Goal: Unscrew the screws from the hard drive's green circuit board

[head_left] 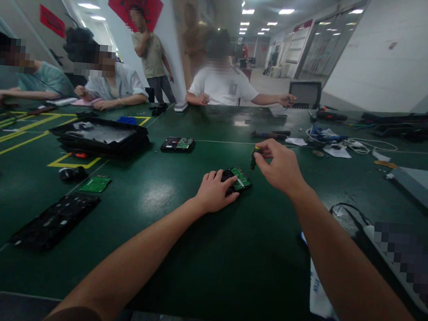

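A hard drive [242, 180] with a green circuit board facing up lies on the green table in front of me. My left hand [217, 190] grips it from the left, fingers over its top and thumb along the near side. A small screwdriver [253, 157] with a dark and yellow handle is pinched upright in my right hand [277, 164]. Its shaft points down at the drive's right end; whether the tip touches is too small to tell. Farther off to the left sits a second hard drive [177, 144], also board side up.
To the left are stacked black trays [101, 134], a loose green circuit board [95, 184] and a black plastic frame [55, 220]. Cables [327, 137], a handled tool [270, 135] and a grey metal box [423, 186] lie right. A white packet [324, 293] is under my right forearm. People sit across the table.
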The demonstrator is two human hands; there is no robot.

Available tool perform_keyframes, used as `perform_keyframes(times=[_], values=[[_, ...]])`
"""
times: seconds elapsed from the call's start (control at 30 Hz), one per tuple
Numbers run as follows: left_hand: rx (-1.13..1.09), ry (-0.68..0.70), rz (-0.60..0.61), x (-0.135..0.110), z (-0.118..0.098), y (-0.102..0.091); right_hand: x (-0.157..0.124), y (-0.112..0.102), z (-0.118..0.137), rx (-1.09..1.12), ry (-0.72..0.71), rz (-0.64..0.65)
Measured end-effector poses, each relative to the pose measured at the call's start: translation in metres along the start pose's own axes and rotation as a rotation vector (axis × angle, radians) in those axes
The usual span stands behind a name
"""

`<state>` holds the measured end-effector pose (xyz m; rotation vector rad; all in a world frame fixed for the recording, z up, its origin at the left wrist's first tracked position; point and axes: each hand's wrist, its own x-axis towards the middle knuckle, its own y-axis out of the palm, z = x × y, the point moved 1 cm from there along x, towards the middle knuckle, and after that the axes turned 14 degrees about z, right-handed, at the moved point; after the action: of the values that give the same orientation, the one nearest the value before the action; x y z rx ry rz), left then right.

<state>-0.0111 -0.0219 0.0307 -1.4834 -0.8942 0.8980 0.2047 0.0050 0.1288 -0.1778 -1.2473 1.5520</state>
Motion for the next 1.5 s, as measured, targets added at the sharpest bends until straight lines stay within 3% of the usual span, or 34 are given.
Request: perform_keyframes(times=[0.17, 0.37, 0.57, 0.77, 1.03, 1.5], values=[[0.0, 0.004, 0.005, 0.0006, 0.0015, 0.0007, 0.0006, 0.0022, -0.0048, -0.037, 0.029, -0.042], [-0.008, 0.011, 0.001, 0.0005, 0.0017, 0.0006, 0.0005, -0.001, -0.0053, -0.002, 0.011, 0.032], [-0.002, -0.003, -0.003, 0.0008, 0.0009, 0.0008, 0.0003, 0.0004, -0.0029, -0.11, -0.004, -0.026], [0.006, 0.006, -0.017, 0.0006, 0.0004, 0.0008, 0.0011, 0.0021, -0.0043, -0.004, 0.025, -0.033], [-0.001, 0.001, -0.017, 0.001, 0.0009, 0.0019, 0.0009, 0.0023, -0.0055, -0.002, -0.026, -0.005], [-0.009, 0.005, -0.012, 0.0008, 0.0008, 0.0003, 0.0004, 0.0033, -0.0095, 0.007, 0.023, -0.035]])
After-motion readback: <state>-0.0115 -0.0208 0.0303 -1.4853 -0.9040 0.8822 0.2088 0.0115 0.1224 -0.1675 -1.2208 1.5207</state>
